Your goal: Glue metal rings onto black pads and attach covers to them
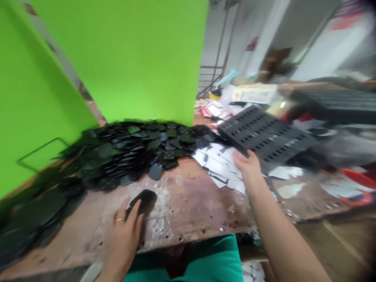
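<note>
Green panel — metal railing beyond its edge

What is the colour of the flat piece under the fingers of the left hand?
The flat piece is black; the head view shows it best.

On the near left of a worn table, the left hand lays its fingers on a flat black piece. A heap of black pieces spreads beyond, before green panels. Farther right, the right hand reaches white slips beside a slotted black tray; blur hides its grip.
</note>
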Demonstrator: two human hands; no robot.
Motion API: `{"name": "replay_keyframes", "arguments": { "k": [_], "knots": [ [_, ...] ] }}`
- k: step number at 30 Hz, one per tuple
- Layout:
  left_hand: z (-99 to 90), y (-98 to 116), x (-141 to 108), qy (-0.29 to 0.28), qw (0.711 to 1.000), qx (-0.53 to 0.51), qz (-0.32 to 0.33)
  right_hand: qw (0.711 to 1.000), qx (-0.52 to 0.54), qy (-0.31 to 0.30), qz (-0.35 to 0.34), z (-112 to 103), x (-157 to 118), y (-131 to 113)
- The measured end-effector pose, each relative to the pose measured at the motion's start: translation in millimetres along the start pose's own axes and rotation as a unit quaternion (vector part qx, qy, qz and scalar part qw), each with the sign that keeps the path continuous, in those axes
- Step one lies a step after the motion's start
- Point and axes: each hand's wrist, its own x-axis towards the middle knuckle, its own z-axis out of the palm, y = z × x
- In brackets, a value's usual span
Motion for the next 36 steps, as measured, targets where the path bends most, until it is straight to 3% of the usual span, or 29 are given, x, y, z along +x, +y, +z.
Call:
{"name": "replay_keyframes", "arguments": {
  "k": [3,6,7,8,10,12,13,15,18,20,23,26,27,29,33,36],
  "knots": [
    [-1.1,12.8,-19.7,-0.093,0.993,0.064,-0.014,0.996,-0.046,-0.038,0.070,20.2,-21.8,37.6],
    [-9.1,14.8,-28.2,-0.106,0.994,0.040,0.001,0.974,-0.130,-0.169,0.072,40.2,-82.8,83.8],
    [-12.8,12.7,-29.8,-0.099,0.995,0.030,0.017,0.922,-0.234,-0.309,-0.004,44.3,-108.3,97.7],
    [-16.6,9.8,-31.4,-0.093,0.995,0.023,0.038,0.843,-0.312,-0.429,-0.092,46.9,-133.6,110.4],
    [-22.4,3.5,-36.0,-0.098,0.992,0.020,0.080,0.672,-0.404,-0.574,-0.235,48.9,-176.9,131.4],
    [-24.6,-1.3,-41.9,-0.115,0.987,0.027,0.107,0.542,-0.453,-0.630,-0.322,47.9,-204.1,146.0],
    [-24.3,-2.7,-44.7,-0.122,0.985,0.032,0.117,0.501,-0.469,-0.639,-0.347,47.0,-211.3,150.9],
    [-21.9,-3.8,-48.5,-0.128,0.983,0.042,0.126,0.454,-0.489,-0.648,-0.367,45.5,-215.7,156.1],
    [-17.7,-3.5,-47.4,-0.120,0.984,0.044,0.128,0.423,-0.497,-0.670,-0.354,48.1,-208.6,155.8],
    [-16.7,-3.3,-43.1,-0.105,0.988,0.027,0.111,0.424,-0.483,-0.691,-0.332,54.7,-199.8,154.1],
    [-17.5,-3.3,-35.8,-0.090,0.994,-0.009,0.061,0.472,-0.446,-0.695,-0.307,72.3,-179.0,155.3],
    [-17.7,-3.3,-31.4,-0.069,0.997,-0.014,0.013,0.518,-0.474,-0.611,-0.366,95.2,-148.5,163.5],
    [-17.1,-3.3,-30.6,-0.061,0.998,-0.010,0.002,0.517,-0.501,-0.569,-0.398,102.5,-137.9,167.0],
    [-15.2,-3.4,-29.3,-0.052,0.999,-0.003,-0.013,0.484,-0.551,-0.508,-0.452,114.7,-119.7,173.4],
    [-10.4,-3.4,-26.5,-0.032,0.999,0.000,-0.006,0.427,-0.575,-0.494,-0.493,120.2,-104.8,173.7],
    [-10.2,-2.3,-23.3,-0.029,0.999,0.012,-0.013,0.449,-0.519,-0.498,-0.530,103.2,-114.7,161.1]
  ]
}}
